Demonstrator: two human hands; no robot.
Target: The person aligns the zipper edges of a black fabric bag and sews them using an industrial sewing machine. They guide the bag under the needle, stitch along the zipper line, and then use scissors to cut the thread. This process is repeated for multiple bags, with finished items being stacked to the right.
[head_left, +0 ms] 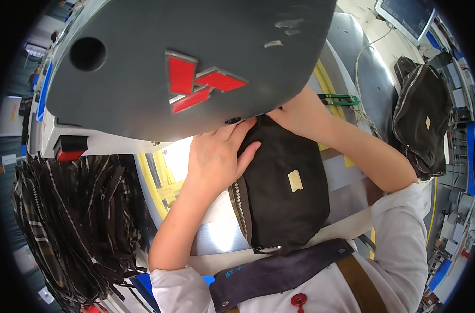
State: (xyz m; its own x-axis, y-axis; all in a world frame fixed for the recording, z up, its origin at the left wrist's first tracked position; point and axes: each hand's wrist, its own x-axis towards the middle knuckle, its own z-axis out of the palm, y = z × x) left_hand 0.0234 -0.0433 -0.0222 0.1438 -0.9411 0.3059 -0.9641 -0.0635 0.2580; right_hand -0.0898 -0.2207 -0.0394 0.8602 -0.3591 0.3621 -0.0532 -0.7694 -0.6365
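Note:
A black fabric bag piece [282, 208] with metal zippers and a tan tape patch [295, 180] lies on the work surface, its far end under the dark grey machine head [128, 68]. My left hand [216, 156] lies on its upper left part, fingers extended and thumb apart, fingertips at the lower edge of the machine head. My right hand [297, 115] is at the bag's upper right, its fingers mostly hidden by the machine head. Green-handled snips [343, 99] lie beside my right hand.
A thick pile of dark zippered pieces [76, 219] hangs at the left. More black bag pieces [420, 125] lie at the right. A screen [405, 14] is at the top right, with a cord running down. Yellow tape [153, 188] marks the metal surface around the bag.

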